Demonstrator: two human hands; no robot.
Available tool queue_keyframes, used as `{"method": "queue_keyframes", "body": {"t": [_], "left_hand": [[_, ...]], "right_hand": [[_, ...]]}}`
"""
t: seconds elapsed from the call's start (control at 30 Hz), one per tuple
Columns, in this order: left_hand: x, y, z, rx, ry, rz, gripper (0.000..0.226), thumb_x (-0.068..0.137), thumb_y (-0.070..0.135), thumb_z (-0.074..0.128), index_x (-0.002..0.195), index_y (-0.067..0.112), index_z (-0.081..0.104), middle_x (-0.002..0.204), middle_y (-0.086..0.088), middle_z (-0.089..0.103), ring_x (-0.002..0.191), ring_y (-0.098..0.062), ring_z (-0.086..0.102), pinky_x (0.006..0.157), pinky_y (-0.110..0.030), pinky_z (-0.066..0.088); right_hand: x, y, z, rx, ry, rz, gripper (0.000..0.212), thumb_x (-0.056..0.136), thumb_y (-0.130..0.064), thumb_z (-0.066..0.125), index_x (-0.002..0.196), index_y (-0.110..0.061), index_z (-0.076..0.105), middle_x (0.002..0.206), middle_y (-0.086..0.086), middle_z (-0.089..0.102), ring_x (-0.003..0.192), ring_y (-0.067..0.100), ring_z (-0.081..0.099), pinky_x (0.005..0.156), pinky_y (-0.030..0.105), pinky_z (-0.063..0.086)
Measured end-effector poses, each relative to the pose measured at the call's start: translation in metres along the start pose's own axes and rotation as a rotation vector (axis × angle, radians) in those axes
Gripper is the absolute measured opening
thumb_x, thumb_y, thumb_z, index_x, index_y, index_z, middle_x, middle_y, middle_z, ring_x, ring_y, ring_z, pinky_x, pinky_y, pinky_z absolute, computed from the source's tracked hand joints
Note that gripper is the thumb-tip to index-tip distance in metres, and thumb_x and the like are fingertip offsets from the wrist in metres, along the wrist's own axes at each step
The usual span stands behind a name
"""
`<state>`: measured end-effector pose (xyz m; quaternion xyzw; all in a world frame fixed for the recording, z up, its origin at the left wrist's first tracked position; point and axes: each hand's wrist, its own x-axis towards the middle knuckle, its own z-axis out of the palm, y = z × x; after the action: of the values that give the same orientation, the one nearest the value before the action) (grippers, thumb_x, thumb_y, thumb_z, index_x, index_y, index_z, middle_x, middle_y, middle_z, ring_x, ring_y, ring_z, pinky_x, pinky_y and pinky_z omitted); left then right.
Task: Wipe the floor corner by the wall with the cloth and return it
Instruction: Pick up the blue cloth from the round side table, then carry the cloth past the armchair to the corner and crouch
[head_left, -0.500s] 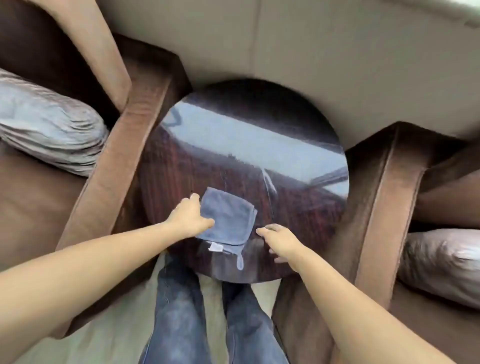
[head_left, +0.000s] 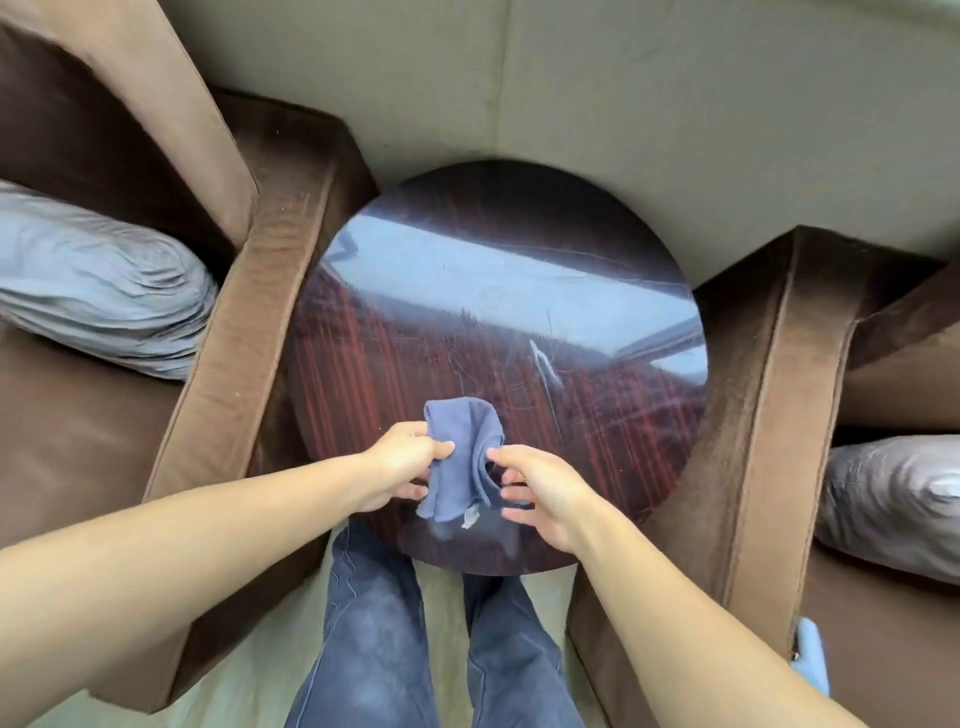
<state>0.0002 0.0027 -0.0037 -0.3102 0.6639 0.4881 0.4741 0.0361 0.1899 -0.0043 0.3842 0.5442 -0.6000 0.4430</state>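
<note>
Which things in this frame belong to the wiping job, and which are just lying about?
Job: blue cloth, gripped by left hand and right hand; floor; wall.
Lying about: round table, left armchair, right armchair, left cushion, right cushion.

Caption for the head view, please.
Left hand grips a blue cloth over a round dark table between two brown armchairs; right hand touches the cloth's edge.

The person wears blue denim jeans (head_left: 374, 649), faded pale down the front of each leg and darker along the seams and inner edges. A wavy line of stitching shows near the top of the left leg. Both forearms are uncovered as far up as can be seen, and the left hand (head_left: 402, 465) and right hand (head_left: 540, 493) are bare.
</note>
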Motion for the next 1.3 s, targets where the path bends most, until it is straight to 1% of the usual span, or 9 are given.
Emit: {"method": "queue_keyframes", "body": {"t": [0.17, 0.4, 0.5, 0.6, 0.77, 0.97, 1.07, 1.2, 1.3], "left_hand": [[-0.075, 0.022, -0.007, -0.064, -0.037, 0.106, 0.026, 0.095, 0.016, 0.051, 0.119, 0.018, 0.062, 0.120, -0.011, 0.071, 0.114, -0.031, 0.064, 0.098, -0.048, 0.047], [-0.197, 0.015, -0.018, -0.257, -0.004, 0.316, 0.027, 0.097, 0.016, 0.048, 0.121, 0.016, 0.062, 0.093, -0.007, 0.069, 0.082, -0.024, 0.063, 0.070, -0.033, 0.049], [-0.241, -0.007, -0.042, -0.397, 0.006, 0.384, 0.033, 0.098, 0.012, 0.046, 0.129, 0.009, 0.059, 0.124, -0.020, 0.067, 0.114, -0.038, 0.062, 0.100, -0.046, 0.049], [-0.279, -0.042, -0.071, -0.493, 0.028, 0.481, 0.037, 0.098, 0.007, 0.043, 0.133, 0.005, 0.055, 0.137, -0.019, 0.060, 0.126, -0.036, 0.057, 0.113, -0.051, 0.040], [-0.351, -0.168, -0.123, -0.497, 0.406, 0.583, 0.026, 0.101, 0.006, 0.041, 0.121, 0.003, 0.057, 0.133, -0.019, 0.063, 0.113, -0.027, 0.063, 0.089, -0.035, 0.053], [-0.406, -0.359, -0.173, -0.436, 0.831, 0.512, 0.016, 0.100, 0.024, 0.042, 0.091, 0.018, 0.053, 0.104, -0.004, 0.064, 0.095, -0.020, 0.061, 0.084, -0.033, 0.046], [-0.435, -0.433, -0.194, -0.578, 0.889, 0.499, 0.020, 0.100, 0.021, 0.045, 0.104, 0.007, 0.058, 0.114, -0.013, 0.067, 0.105, -0.027, 0.063, 0.093, -0.038, 0.050], [-0.465, -0.495, -0.233, -0.731, 0.918, 0.565, 0.015, 0.099, 0.022, 0.052, 0.106, 0.010, 0.057, 0.101, -0.004, 0.066, 0.090, -0.014, 0.061, 0.064, -0.010, 0.048], [-0.476, -0.520, -0.264, -0.803, 0.939, 0.585, 0.012, 0.099, 0.018, 0.052, 0.106, 0.010, 0.057, 0.102, -0.005, 0.066, 0.094, -0.018, 0.061, 0.068, -0.019, 0.049]], "right_hand": [[-0.069, -0.022, 0.005, -0.113, -0.012, -0.154, 0.014, 0.083, -0.027, 0.073, 0.093, -0.018, 0.066, 0.095, -0.008, 0.071, 0.080, 0.000, 0.063, 0.063, 0.022, 0.042], [-0.161, -0.032, 0.032, -0.120, -0.080, -0.337, 0.013, 0.090, -0.012, 0.065, 0.090, -0.023, 0.061, 0.073, -0.015, 0.077, 0.076, 0.012, 0.074, 0.088, 0.040, 0.049], [-0.197, -0.029, 0.055, -0.076, -0.164, -0.424, 0.026, 0.092, -0.012, 0.063, 0.116, -0.019, 0.066, 0.107, 0.002, 0.078, 0.096, 0.024, 0.074, 0.087, 0.047, 0.058], [-0.229, -0.024, 0.095, -0.090, -0.209, -0.537, 0.022, 0.096, -0.011, 0.058, 0.116, -0.011, 0.067, 0.102, 0.008, 0.078, 0.086, 0.023, 0.075, 0.064, 0.035, 0.060], [-0.274, 0.043, 0.220, -0.400, -0.139, -0.829, 0.016, 0.100, -0.020, 0.051, 0.106, -0.014, 0.064, 0.110, 0.014, 0.072, 0.099, 0.022, 0.069, 0.093, 0.043, 0.055], [-0.299, 0.167, 0.365, -0.417, -0.382, -0.743, 0.020, 0.099, -0.033, 0.054, 0.103, -0.018, 0.067, 0.101, 0.006, 0.074, 0.094, 0.021, 0.071, 0.083, 0.041, 0.058], [-0.314, 0.226, 0.427, -0.449, -0.433, -0.695, 0.020, 0.097, -0.034, 0.055, 0.099, -0.018, 0.066, 0.094, 0.005, 0.074, 0.090, 0.023, 0.071, 0.077, 0.043, 0.061], [-0.325, 0.265, 0.501, -0.540, -0.454, -0.729, 0.022, 0.097, -0.035, 0.054, 0.094, -0.015, 0.063, 0.083, 0.000, 0.067, 0.078, 0.013, 0.065, 0.071, 0.032, 0.055], [-0.322, 0.270, 0.546, -0.574, -0.469, -0.776, 0.020, 0.099, -0.030, 0.053, 0.085, -0.016, 0.059, 0.075, -0.006, 0.060, 0.067, 0.001, 0.057, 0.057, 0.016, 0.046]]}}
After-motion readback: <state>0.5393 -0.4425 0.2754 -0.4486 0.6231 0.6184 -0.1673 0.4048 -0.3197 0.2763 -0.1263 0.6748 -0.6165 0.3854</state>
